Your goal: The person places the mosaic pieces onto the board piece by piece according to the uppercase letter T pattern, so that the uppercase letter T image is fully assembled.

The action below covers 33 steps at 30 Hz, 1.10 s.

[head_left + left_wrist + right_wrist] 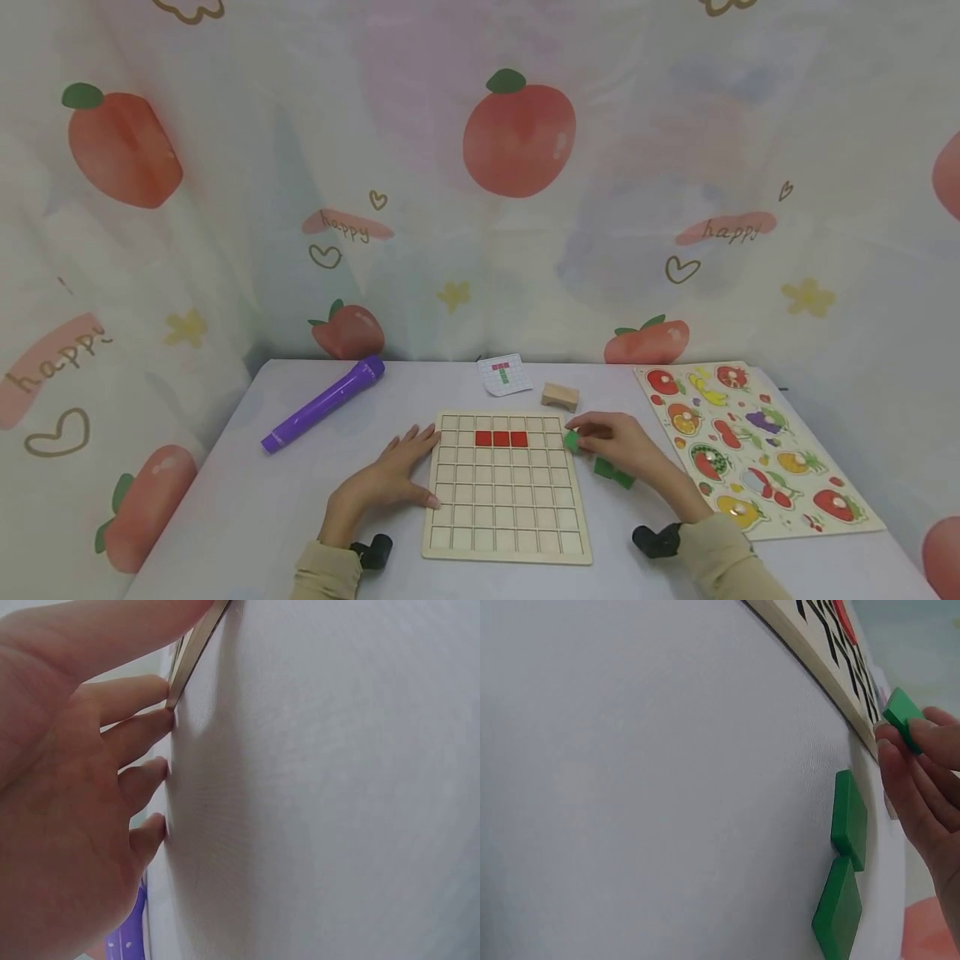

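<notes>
A wooden grid board (pixel 504 500) lies in the middle of the table, with three red square tiles (pixel 501 438) side by side in an upper row. My left hand (pixel 393 473) rests at the board's left edge, fingers spread and thumb on the rim. Between thumb and fingers, my right hand (pixel 611 442) pinches a green square tile (pixel 902 714) by the board's upper right edge. Two more green tiles (pixel 849 821) lie on the table below that hand, corner to corner in the right wrist view; the hand partly covers them in the head view.
Behind the board lie a small pattern card (pixel 504 375) and a wooden block (pixel 560 396). A purple tube-shaped microphone (pixel 322 406) lies at the left. On the right is a fruit puzzle board (pixel 757 450). A printed curtain (pixel 480 250) hangs behind the table.
</notes>
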Motion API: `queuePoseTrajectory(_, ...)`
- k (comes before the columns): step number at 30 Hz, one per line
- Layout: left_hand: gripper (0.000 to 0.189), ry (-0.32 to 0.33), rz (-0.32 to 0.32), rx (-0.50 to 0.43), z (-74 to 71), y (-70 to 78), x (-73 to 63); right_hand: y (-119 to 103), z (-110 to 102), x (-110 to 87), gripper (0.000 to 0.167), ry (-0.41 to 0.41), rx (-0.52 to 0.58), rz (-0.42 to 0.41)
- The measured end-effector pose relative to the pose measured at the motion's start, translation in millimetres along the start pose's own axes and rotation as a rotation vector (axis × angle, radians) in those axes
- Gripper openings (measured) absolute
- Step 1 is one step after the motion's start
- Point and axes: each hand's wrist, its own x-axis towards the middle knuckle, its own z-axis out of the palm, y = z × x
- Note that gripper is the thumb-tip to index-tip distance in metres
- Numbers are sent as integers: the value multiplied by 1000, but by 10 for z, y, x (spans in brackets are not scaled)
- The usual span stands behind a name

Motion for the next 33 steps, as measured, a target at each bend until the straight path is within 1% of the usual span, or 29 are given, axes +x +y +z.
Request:
queuePoseTrajectory(8, 106, -2, -3, 7, 4, 5, -4, -84, 83, 49, 26, -27, 59, 36)
queuePoseTrajectory(11, 106, -2, -3, 6, -1, 11, -3, -116, 110, 64, 26, -36, 76, 33)
queuePoseTrajectory(18, 106, -4, -8, 8, -3, 20, 3, -197, 185, 99, 27, -38, 77, 26)
queuePoseTrajectory(21, 105, -3, -12, 8, -1, 10, 8, -231, 223, 122, 29, -54, 92, 30)
queuePoseTrajectory(25, 105, -2, -15, 11, 5, -10, 18, -271, 273, 153, 30, -74, 99, 13)
queuePoseTrajectory(33, 106, -3, -9, 19, 9, -50, 39, -337, 349, 211, 30, -84, 70, -41)
